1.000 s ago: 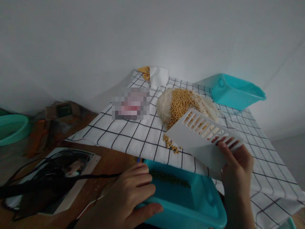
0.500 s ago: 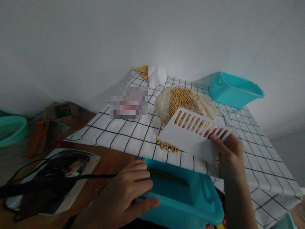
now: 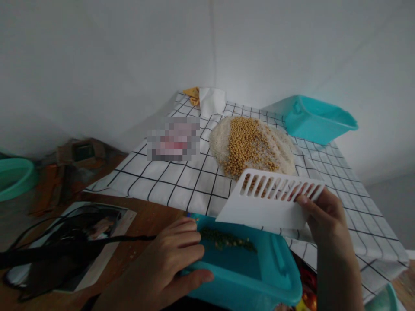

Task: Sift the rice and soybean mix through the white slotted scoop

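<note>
My right hand (image 3: pixel 327 216) grips a white slotted plastic scraper (image 3: pixel 269 203) by its slotted end, with the flat edge at the near edge of the checked cloth (image 3: pixel 168 181), over a teal tub (image 3: pixel 253 276). My left hand (image 3: pixel 171 263) clasps that tub's left rim, thumb on the front wall. Green beans lie inside the tub (image 3: pixel 227 239) along its far side. Behind the scraper, a heap of white rice topped with yellow soybeans (image 3: pixel 249 144) rests on the cloth.
A second teal tub (image 3: pixel 317 121) stands at the back right of the cloth. Black cables and a dark object on a sheet (image 3: pixel 71 237) lie at the left on the wooden table. A teal basin (image 3: pixel 14 177) sits far left. White walls close the back.
The scraper has swept toward me, from beside the heap to the cloth's near edge. The small cluster of soybeans in front of it is gone from the cloth. My left hand stays on the tub.
</note>
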`<state>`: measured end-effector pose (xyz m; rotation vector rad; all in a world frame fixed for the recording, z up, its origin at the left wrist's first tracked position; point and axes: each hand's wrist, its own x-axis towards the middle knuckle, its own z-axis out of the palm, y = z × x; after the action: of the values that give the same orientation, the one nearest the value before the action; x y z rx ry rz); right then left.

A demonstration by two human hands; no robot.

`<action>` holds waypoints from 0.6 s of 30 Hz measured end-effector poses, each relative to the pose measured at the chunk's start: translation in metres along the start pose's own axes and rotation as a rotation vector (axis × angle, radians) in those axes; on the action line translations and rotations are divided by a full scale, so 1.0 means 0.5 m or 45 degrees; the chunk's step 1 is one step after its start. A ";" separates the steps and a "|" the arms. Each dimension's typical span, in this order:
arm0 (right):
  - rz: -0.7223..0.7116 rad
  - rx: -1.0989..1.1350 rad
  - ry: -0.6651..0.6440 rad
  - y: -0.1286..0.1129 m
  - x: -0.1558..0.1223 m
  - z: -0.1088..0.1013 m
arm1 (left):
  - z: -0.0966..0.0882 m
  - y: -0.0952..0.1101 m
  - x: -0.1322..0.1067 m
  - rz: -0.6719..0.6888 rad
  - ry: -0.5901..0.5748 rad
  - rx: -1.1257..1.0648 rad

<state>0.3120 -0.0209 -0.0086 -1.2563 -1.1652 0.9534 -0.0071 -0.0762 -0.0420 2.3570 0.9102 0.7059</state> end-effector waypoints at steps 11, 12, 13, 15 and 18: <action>-0.283 0.144 0.599 -0.006 -0.015 -0.025 | 0.003 0.013 0.011 0.022 0.028 0.030; -0.267 0.151 0.666 -0.005 -0.016 -0.030 | 0.003 0.014 0.012 0.036 0.031 0.040; -0.240 0.164 0.723 -0.002 -0.018 -0.034 | 0.003 0.014 0.012 0.046 0.044 0.062; -0.203 0.188 0.800 0.003 -0.017 -0.039 | 0.004 0.014 0.014 0.070 0.111 0.104; -0.219 0.200 0.794 0.006 -0.012 -0.036 | 0.005 0.013 0.017 0.126 0.213 0.143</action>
<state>0.3287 -0.0299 -0.0115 -1.1836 -0.6763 0.4585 0.0029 -0.0748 -0.0375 2.4847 0.9299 0.9252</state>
